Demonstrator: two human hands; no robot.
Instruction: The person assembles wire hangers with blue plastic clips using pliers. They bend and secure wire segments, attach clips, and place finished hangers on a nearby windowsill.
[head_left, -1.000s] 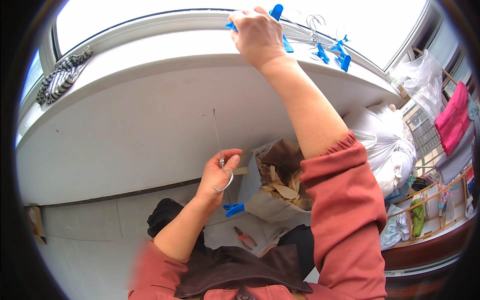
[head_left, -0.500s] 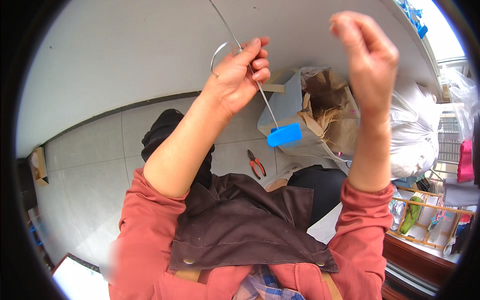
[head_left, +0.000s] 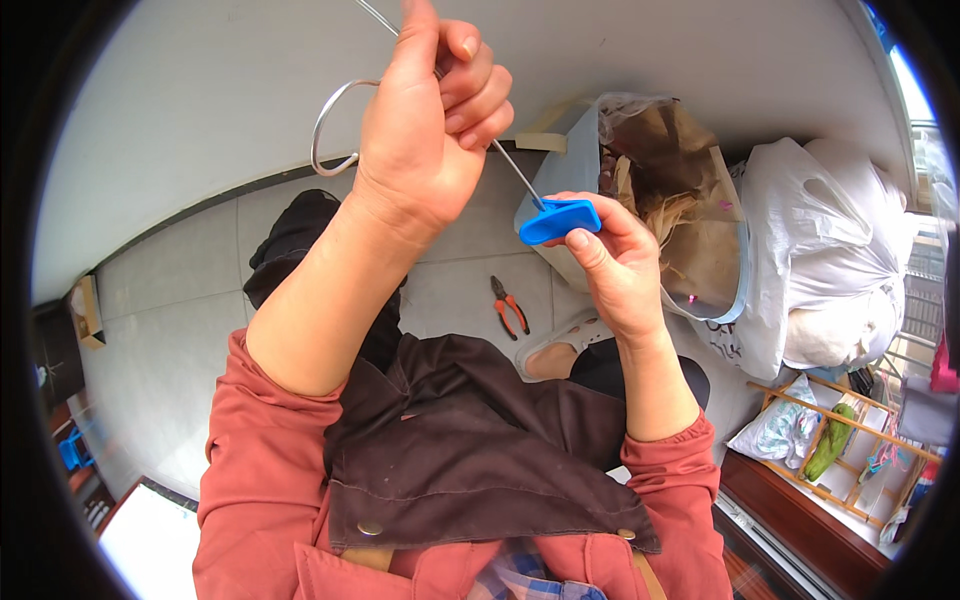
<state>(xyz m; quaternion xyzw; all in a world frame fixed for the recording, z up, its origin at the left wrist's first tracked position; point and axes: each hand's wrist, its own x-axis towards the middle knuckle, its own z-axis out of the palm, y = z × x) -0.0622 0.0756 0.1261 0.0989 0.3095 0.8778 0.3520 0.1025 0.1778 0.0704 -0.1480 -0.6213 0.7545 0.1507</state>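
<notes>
My left hand (head_left: 425,130) is closed around a thin metal clip hanger, whose curved hook (head_left: 322,125) sticks out on the left beside the wrist. The hanger's rod slants down to the right and ends in a blue plastic clip (head_left: 555,222). My right hand (head_left: 625,265) pinches that clip, thumb below and fingers behind it. At the upper left, the rod's other end runs out of the picture. On the tiled floor beneath lie pliers (head_left: 508,306) with red-orange handles.
Right of my hands stands a pale blue bag with a brown paper bag (head_left: 715,215) holding dry, straw-like husks. Beside it is a stuffed white plastic bag (head_left: 820,250). A wooden rack (head_left: 815,480) with a green vegetable (head_left: 828,445) is farther right. A white wall (head_left: 200,130) rises ahead.
My right hand has come down from the upper right and taken hold of the blue clip. My left hand has moved left and up with the hanger.
</notes>
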